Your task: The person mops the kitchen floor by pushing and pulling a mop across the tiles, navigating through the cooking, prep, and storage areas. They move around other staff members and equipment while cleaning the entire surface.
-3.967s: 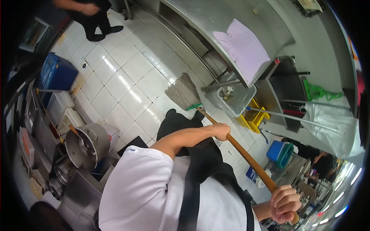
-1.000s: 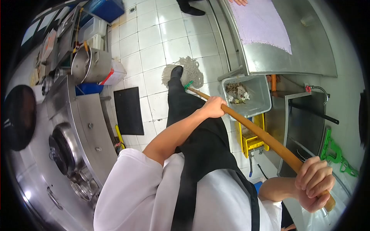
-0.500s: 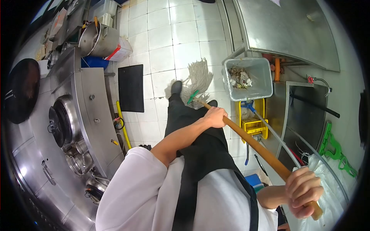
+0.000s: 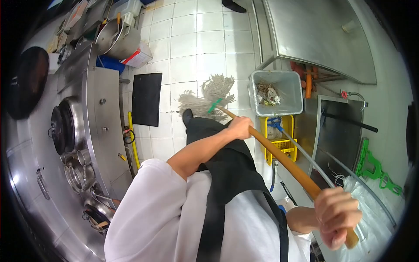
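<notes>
A string mop runs diagonally across the view, its long wooden handle (image 4: 286,161) ending in a green clamp (image 4: 214,105). The grey mop strands (image 4: 217,87) lie spread on the tiled floor, some fanned to the left by my dark shoe (image 4: 187,116). Partway down the handle, my left hand (image 4: 240,127) is wrapped round the wood. My right hand (image 4: 337,216) grips close to the upper end, at lower right, with a little wood sticking out below the fist. A metal pole passes behind that hand.
To the right stand a grey bin (image 4: 283,107) holding food scraps and a yellow mop bucket (image 4: 288,150). A black mat (image 4: 147,99) lies on the floor at left, beside a steel counter (image 4: 104,139). Another person's dark shoe (image 4: 234,5) shows at the top.
The mop's strands have swung left and spread out beside my shoe. Both hands have kept their grip. The other person's shoe shows more at the top, and the view has shifted slightly.
</notes>
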`<act>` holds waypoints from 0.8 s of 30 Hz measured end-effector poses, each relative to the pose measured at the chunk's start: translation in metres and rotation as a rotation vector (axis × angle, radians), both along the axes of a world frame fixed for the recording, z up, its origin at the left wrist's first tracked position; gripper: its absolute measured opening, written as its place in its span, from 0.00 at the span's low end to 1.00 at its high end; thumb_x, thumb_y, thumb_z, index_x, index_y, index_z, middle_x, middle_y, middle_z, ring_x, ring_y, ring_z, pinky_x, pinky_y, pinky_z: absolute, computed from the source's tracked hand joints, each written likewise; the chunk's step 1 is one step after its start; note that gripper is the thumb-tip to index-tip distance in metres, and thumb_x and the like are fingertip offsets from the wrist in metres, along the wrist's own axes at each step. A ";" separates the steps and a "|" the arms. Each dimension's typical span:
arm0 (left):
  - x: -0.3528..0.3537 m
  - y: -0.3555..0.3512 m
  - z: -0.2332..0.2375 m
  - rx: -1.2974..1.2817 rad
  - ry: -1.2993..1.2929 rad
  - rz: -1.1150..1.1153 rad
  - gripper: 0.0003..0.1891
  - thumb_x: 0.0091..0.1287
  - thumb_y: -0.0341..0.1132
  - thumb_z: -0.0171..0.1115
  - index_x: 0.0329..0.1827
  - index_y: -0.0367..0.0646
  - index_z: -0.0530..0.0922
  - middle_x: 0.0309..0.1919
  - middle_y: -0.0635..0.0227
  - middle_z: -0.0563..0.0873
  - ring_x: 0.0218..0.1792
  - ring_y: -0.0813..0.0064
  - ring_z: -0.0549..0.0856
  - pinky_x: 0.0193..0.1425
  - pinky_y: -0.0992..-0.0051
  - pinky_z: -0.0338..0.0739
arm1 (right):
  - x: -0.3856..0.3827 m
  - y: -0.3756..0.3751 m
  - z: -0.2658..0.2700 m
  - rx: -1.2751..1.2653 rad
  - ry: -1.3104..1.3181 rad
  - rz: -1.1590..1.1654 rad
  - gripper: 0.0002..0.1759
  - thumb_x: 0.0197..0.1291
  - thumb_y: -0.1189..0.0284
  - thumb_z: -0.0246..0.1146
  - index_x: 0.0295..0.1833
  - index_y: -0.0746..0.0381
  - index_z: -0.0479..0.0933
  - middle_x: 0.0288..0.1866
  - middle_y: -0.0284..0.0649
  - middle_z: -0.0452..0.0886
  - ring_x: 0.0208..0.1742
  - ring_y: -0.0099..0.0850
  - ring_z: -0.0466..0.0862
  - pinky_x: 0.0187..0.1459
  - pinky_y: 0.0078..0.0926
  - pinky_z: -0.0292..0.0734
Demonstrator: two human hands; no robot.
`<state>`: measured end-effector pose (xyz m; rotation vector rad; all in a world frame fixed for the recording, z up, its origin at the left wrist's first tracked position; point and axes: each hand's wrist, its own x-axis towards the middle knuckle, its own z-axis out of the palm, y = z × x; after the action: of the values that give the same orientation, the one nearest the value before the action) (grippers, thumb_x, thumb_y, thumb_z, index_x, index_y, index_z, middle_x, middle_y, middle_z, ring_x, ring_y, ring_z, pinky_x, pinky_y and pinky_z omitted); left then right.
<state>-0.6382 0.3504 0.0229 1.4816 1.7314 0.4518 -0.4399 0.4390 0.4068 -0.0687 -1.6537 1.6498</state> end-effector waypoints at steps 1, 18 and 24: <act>0.009 0.005 0.009 -0.018 -0.012 0.001 0.06 0.49 0.35 0.72 0.28 0.44 0.85 0.35 0.54 0.88 0.44 0.48 0.88 0.49 0.52 0.82 | -0.002 -0.002 0.007 0.009 -0.014 0.020 0.24 0.68 0.62 0.63 0.19 0.57 0.69 0.10 0.28 0.68 0.08 0.21 0.65 0.15 0.20 0.61; -0.109 -0.091 -0.051 -0.013 0.189 0.361 0.07 0.56 0.42 0.70 0.32 0.50 0.88 0.40 0.58 0.89 0.50 0.52 0.86 0.59 0.51 0.78 | -0.070 -0.088 -0.087 -0.165 0.043 -0.127 0.22 0.66 0.63 0.59 0.19 0.55 0.63 0.12 0.29 0.64 0.12 0.24 0.61 0.22 0.28 0.63; -0.156 -0.137 -0.069 -0.272 0.365 0.585 0.13 0.64 0.37 0.71 0.51 0.49 0.87 0.64 0.57 0.80 0.70 0.55 0.76 0.70 0.43 0.73 | -0.086 -0.121 -0.142 -0.184 -0.039 0.058 0.19 0.62 0.69 0.62 0.21 0.63 0.67 0.17 0.38 0.68 0.19 0.35 0.68 0.30 0.41 0.71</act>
<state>-0.7945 0.2139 -0.0460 0.8834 2.4164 0.2285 -0.5258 0.3177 0.2650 -0.1465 -1.5421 1.8525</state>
